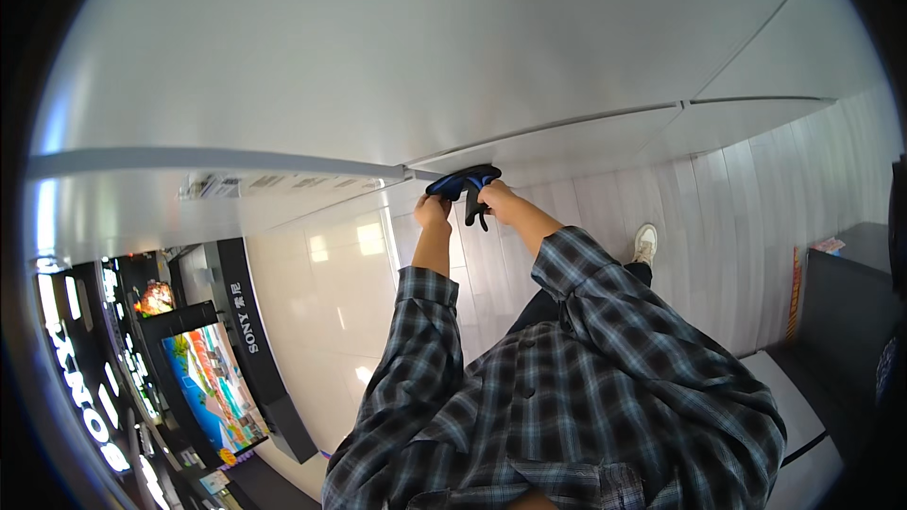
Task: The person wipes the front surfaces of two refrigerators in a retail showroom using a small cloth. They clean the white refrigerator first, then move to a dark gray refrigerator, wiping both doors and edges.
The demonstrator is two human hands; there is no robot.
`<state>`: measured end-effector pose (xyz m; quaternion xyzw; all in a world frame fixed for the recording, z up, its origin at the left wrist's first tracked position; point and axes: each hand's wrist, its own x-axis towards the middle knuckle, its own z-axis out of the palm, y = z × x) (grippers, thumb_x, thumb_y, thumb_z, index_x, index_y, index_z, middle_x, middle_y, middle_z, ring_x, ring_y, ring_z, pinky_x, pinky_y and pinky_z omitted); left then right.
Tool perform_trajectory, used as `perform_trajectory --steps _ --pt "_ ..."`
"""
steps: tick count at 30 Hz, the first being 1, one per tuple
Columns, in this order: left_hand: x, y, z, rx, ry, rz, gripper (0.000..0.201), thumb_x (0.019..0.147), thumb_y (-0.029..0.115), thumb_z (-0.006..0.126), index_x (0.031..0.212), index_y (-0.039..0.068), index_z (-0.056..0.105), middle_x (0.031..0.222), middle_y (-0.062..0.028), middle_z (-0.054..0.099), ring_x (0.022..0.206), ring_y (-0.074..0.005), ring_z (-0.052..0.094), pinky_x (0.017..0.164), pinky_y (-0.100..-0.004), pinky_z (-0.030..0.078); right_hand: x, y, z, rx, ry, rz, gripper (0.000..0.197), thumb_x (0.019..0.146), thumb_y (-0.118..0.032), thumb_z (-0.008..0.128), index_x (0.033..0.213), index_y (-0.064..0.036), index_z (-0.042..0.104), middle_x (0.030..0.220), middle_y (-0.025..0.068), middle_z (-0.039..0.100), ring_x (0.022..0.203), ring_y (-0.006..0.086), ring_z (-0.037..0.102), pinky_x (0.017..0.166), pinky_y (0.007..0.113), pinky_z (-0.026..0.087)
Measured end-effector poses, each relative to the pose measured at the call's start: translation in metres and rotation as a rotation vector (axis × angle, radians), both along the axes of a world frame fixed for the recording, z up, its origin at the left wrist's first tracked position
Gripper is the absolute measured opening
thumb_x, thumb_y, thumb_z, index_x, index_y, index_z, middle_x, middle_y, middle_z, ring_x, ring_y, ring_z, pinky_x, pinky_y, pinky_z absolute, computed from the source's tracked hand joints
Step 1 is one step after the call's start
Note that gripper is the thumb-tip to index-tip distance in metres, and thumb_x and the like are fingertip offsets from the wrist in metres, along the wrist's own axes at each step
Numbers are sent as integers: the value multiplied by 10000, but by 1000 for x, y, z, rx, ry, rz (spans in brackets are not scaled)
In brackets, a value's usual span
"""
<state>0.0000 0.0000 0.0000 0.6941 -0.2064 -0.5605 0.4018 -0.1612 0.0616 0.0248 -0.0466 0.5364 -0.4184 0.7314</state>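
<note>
A blue and black object (456,183) with a curved top and dark strips hanging below it is up against the front of a large pale cabinet-like appliance (567,28). Its exact kind I cannot make out. My left hand (433,212) is closed on its left end, the fingers curled underneath. Slightly higher, my right hand (495,196) grips its right side near the hanging black strips. Both hands are close together, beside the seam where the appliance's panels meet.
Black display stands with a lit screen (215,387) are at the left. A dark grey seat-like block (846,307) stands at the right. Below lies pale plank flooring (737,217) beside glossy beige tiles (321,321). My shoe (645,244) shows right of my arms.
</note>
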Motion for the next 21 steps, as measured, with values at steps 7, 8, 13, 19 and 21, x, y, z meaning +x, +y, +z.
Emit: perform_trajectory --steps 7,8,13,19,21 --pt "-43 17 -9 -81 110 -16 132 856 66 548 980 80 507 881 -46 597 838 -194 608 725 -363 519 -42 7 -5 -23 157 10 173 683 63 531 818 -42 503 813 98 518 782 250 554 676 396 480" --pt "-36 14 -5 -113 107 -28 129 855 74 556 973 86 506 877 -42 595 828 -185 604 722 -361 514 -40 4 -2 -48 148 21 168 686 63 529 814 -42 500 810 95 513 777 245 549 673 392 477" --pt "-12 3 16 -235 173 -63 129 854 117 600 944 109 508 837 -13 579 765 -139 572 717 -333 496 -30 2 -4 -187 73 -65 152 713 37 512 841 -43 530 795 64 527 729 196 536 616 337 439" --pt "-14 3 81 -407 274 -20 128 849 146 634 856 164 507 783 38 566 740 -98 540 671 -288 454 -39 13 51 -365 46 -187 129 751 -1 547 870 -47 562 789 26 545 729 137 515 601 283 404" --pt "-12 4 94 -445 278 -7 129 848 148 637 861 164 509 782 40 565 736 -95 539 670 -288 454 -39 20 57 -420 109 -202 116 766 -8 553 875 -47 565 788 17 545 722 122 504 606 272 395"
